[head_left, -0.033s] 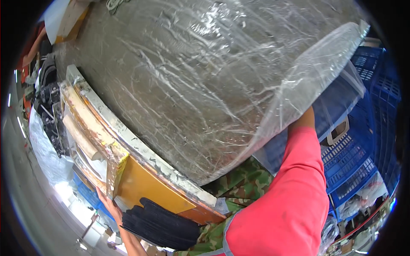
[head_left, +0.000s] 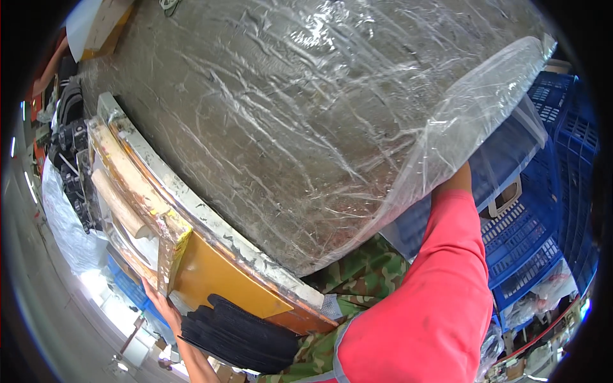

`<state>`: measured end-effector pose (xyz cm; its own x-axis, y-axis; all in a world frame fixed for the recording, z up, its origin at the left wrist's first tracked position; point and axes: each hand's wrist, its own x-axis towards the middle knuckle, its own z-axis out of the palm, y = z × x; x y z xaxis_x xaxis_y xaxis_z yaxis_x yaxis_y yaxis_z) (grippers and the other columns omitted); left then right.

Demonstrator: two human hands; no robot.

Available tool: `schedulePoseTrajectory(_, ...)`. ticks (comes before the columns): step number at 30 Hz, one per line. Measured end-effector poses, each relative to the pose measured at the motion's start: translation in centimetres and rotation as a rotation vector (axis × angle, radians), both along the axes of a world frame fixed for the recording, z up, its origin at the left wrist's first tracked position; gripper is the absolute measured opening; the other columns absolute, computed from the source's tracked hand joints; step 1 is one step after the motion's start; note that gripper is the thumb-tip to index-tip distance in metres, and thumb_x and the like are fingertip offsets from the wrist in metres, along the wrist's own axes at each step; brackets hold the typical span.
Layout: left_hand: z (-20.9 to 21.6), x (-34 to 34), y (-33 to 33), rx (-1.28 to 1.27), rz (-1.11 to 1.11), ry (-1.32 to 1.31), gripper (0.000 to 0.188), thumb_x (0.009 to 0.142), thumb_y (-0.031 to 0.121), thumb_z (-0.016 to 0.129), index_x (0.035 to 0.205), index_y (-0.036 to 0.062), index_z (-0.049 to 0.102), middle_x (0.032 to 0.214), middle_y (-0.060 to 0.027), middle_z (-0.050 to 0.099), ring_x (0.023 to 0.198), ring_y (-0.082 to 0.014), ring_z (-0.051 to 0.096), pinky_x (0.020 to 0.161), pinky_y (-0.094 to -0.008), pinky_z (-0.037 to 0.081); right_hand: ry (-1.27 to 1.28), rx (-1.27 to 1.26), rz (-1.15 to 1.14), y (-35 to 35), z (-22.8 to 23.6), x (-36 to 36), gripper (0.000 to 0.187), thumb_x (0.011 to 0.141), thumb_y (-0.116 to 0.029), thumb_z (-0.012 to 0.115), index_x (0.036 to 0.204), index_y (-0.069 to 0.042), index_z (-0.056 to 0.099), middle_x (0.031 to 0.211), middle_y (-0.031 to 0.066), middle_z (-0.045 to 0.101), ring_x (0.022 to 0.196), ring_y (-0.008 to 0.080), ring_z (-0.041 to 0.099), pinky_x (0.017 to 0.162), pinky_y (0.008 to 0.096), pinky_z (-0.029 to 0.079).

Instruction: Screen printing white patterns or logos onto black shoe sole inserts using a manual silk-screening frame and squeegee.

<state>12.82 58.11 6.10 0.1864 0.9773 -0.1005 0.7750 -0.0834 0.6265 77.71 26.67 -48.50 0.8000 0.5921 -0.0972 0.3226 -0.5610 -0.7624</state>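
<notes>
A large clear plastic sheet [head_left: 306, 140] lies creased over the grey-brown surface, its right edge folded up. My right arm in a pink sleeve reaches to that edge; only a bit of bare skin, my right hand or forearm [head_left: 454, 180], shows, and the fingers are hidden under the plastic. At the lower left, my left hand [head_left: 165, 309], on a bare forearm, is closed at the lower corner of a paint-stained wooden frame [head_left: 172, 252]. A round wooden bar [head_left: 120, 207] runs along this frame. Part of the left fingers is hidden behind it.
Blue plastic crates [head_left: 520, 223] stand on the right, a blue translucent sheet [head_left: 504, 147] over them. A chipped white rail [head_left: 211, 220] borders the surface, beside an orange-yellow panel [head_left: 223, 277]. A dark ribbed bundle [head_left: 239, 335] lies nearby. Another person's arm [head_left: 51, 67] shows far left.
The view shifts very slightly. Both arms and the plastic sheet keep nearly the same places.
</notes>
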Motion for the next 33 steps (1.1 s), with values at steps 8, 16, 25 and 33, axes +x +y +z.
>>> schedulePoseTrajectory(8, -1.7, -2.2, 0.7, 0.026, -0.019, -0.039, 0.057, 0.099, 0.024, 0.038, 0.149, 0.0029, 0.02, 0.156, -0.0138, 0.018, 0.144, -0.026, 0.016, 0.116, -0.0379, 0.011, -0.041, 0.053, 0.097, 1.2, 5.0, 9.4, 0.043, 0.081, -0.011, 0.054, 0.124, -0.011, 0.053, 0.114, 0.0144, 0.058, 0.108, 0.0354, 0.056, 0.09, 0.0465, 0.048)
schedulePoseTrajectory(16, -0.9, -3.1, 1.3, 0.445, -0.288, 0.439, 0.048, 0.1, 0.016, 0.032, 0.146, 0.0028, 0.03, 0.155, -0.0173, 0.019, 0.143, -0.0307, 0.017, 0.116, -0.042, 0.012, -0.489, -0.438, -0.003, 0.1, 27.2, 4.3, 0.014, 0.079, -0.01, 0.055, 0.091, -0.003, 0.059, 0.099, 0.0165, 0.065, 0.098, 0.0388, 0.06, 0.079, 0.0402, 0.05)
schedulePoseTrajectory(25, -1.0, 0.1, 2.0, 0.534, -0.498, 0.151, 0.059, 0.072, -0.013, 0.031, 0.127, -0.0015, 0.05, 0.131, -0.0163, 0.046, 0.13, -0.0313, 0.041, 0.106, -0.04, 0.035, 0.492, 0.659, -0.336, -7.5, 40.2, 0.2, 0.009, 0.084, -0.012, 0.061, 0.091, -0.009, 0.065, 0.086, -0.004, 0.062, 0.081, 0.0073, 0.056, 0.076, 0.0241, 0.042)
schedulePoseTrajectory(33, -3.2, -1.7, 3.0, 0.191, -0.315, -0.478, 0.039, 0.092, -0.011, 0.039, 0.123, 0.0018, 0.058, 0.109, -0.0057, 0.062, 0.101, -0.0135, 0.058, 0.093, -0.0285, 0.046, -0.048, 0.021, -0.244, -3.8, 38.3, -5.6, 0.025, 0.085, -0.023, 0.064, 0.102, -0.004, 0.064, 0.087, 0.0145, 0.067, 0.081, 0.0261, 0.064, 0.076, 0.034, 0.048)
